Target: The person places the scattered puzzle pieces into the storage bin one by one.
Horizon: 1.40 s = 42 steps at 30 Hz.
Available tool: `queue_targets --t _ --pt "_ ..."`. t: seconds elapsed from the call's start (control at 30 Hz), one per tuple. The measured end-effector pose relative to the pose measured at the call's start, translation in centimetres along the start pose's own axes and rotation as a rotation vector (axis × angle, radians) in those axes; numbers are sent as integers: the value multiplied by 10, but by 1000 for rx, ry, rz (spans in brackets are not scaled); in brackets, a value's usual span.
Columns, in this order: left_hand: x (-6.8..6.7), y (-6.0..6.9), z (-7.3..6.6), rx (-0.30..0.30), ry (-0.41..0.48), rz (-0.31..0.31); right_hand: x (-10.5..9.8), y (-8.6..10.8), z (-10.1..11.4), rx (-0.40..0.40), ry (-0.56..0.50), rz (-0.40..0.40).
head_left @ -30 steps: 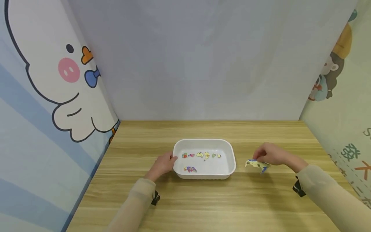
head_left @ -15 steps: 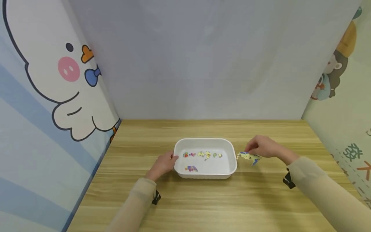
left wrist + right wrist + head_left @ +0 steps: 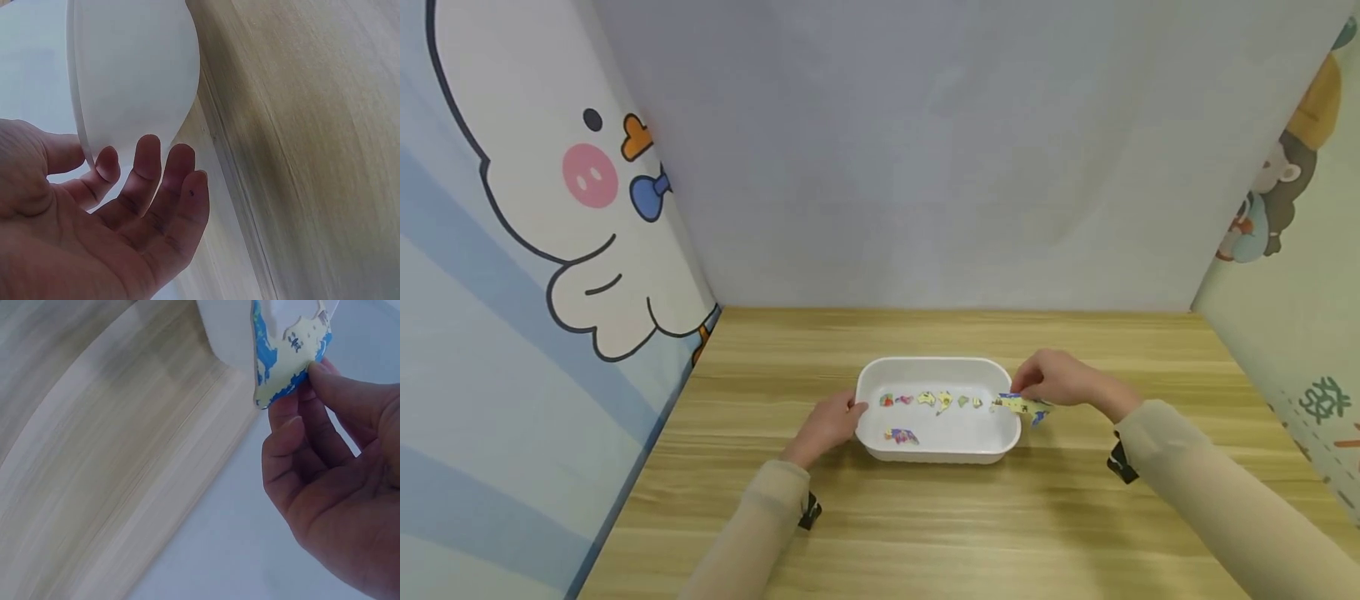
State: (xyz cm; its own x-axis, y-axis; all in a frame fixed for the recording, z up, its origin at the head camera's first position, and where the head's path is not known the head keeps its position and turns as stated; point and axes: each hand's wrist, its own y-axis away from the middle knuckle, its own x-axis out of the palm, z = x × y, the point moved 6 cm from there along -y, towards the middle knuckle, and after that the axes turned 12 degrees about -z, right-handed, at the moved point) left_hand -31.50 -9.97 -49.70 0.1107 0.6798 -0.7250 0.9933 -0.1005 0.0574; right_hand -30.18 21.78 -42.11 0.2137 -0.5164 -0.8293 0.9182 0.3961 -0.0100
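Note:
My left hand (image 3: 827, 427) pinches the left rim of a white plastic basin (image 3: 936, 457) between thumb and index finger. In the left wrist view, the other fingers are loosely curved beside the basin's outer wall (image 3: 134, 75). My right hand (image 3: 1062, 381) pinches a flat, jagged map puzzle piece (image 3: 1017, 403), cream with blue edges and small black print. This piece is above the basin's right rim, its left end over the inside. Small coloured pieces (image 3: 944, 402) lie in a row across the basin. A purple and yellow piece (image 3: 902, 436) lies closer to its front.
The basin stands on a wood-grain table (image 3: 925, 533). Behind the table hangs a plain grey-white backdrop (image 3: 887, 167). Cartoon-printed panels flank it, with a white duck (image 3: 602, 225) on the left. A black wrist strap (image 3: 1122, 463) shows below the right sleeve.
My right hand has moved left with the puzzle piece, from the table's right side to the basin's right rim. The left hand keeps its hold on the basin. The view has shifted slightly.

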Motion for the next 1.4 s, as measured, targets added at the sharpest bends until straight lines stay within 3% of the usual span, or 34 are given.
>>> queue_targets --t 0.57,0.93,1.2,1.4 --pt "-5 0 -1 -6 0 1 12 -28 27 -29 32 0" --pt "-4 3 0 -6 57 2 36 -40 34 -10 74 39" --pt "-4 3 2 2 34 -6 55 -47 42 -56 78 58" --pt "-4 1 1 -14 46 -6 62 -49 38 -34 79 51"
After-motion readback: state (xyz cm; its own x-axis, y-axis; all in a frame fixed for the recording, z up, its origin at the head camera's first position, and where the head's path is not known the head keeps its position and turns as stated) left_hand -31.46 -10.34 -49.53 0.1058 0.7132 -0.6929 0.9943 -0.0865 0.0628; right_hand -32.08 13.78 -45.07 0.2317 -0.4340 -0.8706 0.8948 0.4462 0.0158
